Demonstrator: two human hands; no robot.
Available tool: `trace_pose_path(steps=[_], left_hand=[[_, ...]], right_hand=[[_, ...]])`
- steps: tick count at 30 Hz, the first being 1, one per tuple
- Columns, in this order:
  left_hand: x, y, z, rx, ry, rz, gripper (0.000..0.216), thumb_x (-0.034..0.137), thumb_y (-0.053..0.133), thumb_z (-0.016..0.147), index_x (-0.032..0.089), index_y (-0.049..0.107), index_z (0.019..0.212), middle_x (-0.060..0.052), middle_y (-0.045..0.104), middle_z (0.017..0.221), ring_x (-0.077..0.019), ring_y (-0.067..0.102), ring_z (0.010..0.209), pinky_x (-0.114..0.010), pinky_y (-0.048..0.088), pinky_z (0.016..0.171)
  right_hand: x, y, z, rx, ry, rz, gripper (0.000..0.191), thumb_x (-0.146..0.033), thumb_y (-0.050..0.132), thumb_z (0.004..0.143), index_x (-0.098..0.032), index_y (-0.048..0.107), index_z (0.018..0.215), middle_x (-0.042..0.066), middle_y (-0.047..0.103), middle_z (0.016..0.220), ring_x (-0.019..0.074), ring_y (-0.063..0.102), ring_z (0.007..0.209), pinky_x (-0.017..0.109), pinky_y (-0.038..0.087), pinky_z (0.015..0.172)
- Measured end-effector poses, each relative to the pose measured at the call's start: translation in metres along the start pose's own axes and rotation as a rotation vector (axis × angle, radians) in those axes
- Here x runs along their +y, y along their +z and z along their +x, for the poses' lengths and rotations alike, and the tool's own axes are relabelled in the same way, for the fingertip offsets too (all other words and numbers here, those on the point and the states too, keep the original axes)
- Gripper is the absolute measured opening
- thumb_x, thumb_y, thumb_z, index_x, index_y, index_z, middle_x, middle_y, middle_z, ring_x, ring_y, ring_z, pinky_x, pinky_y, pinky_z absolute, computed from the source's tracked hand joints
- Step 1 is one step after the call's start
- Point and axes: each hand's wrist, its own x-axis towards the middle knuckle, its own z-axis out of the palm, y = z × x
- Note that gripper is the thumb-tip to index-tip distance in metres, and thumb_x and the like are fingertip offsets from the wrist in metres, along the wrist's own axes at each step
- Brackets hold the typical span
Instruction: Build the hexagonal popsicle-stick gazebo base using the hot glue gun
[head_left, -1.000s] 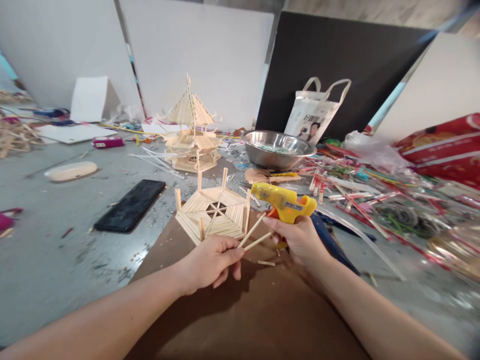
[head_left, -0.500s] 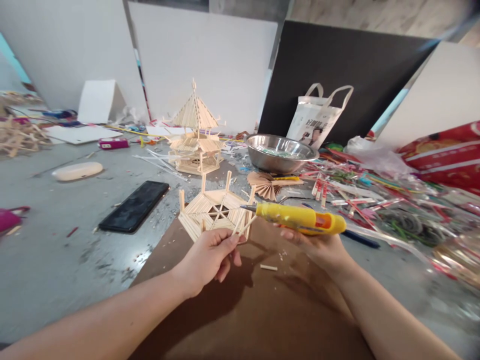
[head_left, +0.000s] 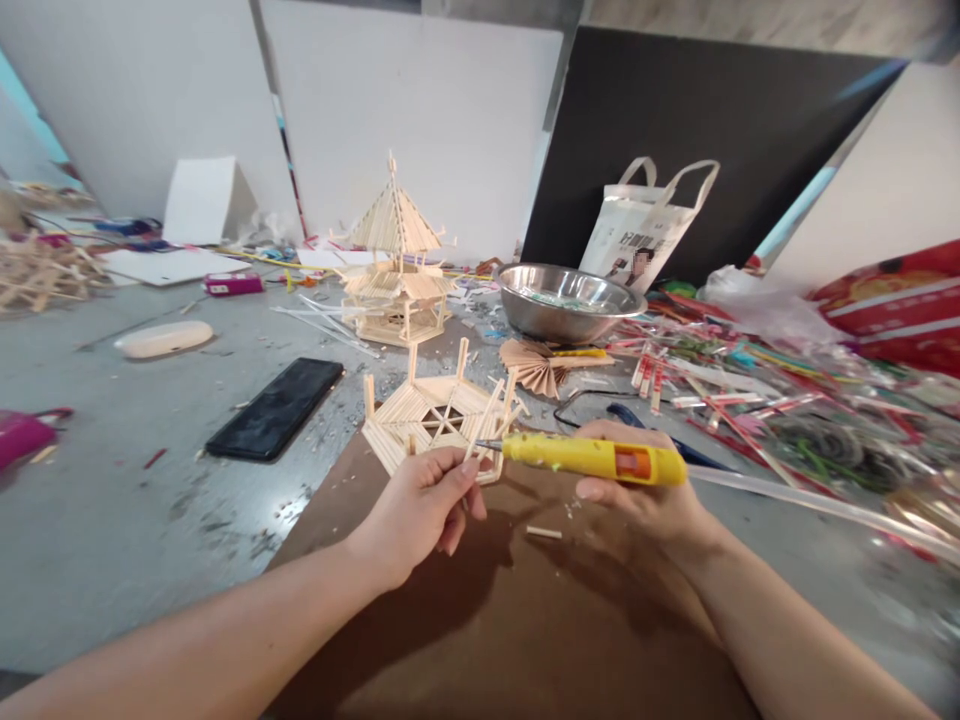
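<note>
In my right hand (head_left: 637, 490) is a yellow hot glue gun (head_left: 577, 458), its metal nozzle pointing left. The nozzle tip is close to the small wooden stick piece (head_left: 491, 415) pinched between my left thumb and fingers; whether they touch I cannot tell. My left hand (head_left: 427, 500) is closed and partly covers the front of a hexagonal stick frame (head_left: 397, 415) with short upright posts. That frame rests on a brown board (head_left: 480, 640). A short loose stick (head_left: 544, 533) lies on the board below the glue gun.
Behind the frame stands a stick pagoda (head_left: 397, 220). A steel bowl (head_left: 570, 330), a folded paper fan (head_left: 536, 365) and a white bag (head_left: 637, 230) are at the back. Left lies a black phone (head_left: 274, 410). Wrappers and clutter (head_left: 750, 400) spread over the right side.
The glue gun has come down and slightly left, its nozzle now lower beside the stick piece. My right hand has turned around the gun. The view has shifted slightly.
</note>
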Motion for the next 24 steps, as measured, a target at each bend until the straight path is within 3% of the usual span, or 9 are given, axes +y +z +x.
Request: trace_pose_path(steps=[24], left_hand=[[0.0033, 0.001, -0.0013, 0.021, -0.008, 0.002, 0.024, 0.037, 0.044, 0.079, 0.014, 0.048, 0.072, 0.003, 0.054, 0.056, -0.0014, 0.038, 0.028, -0.015, 0.021, 0.028]], right_hand=[[0.0004, 0.0018, -0.001, -0.028, 0.091, -0.069, 0.027, -0.044, 0.06, 0.064, -0.018, 0.055, 0.06, 0.001, 0.053, 0.055, 0.0122, 0.047, 0.047, 0.026, 0.038, 0.044]])
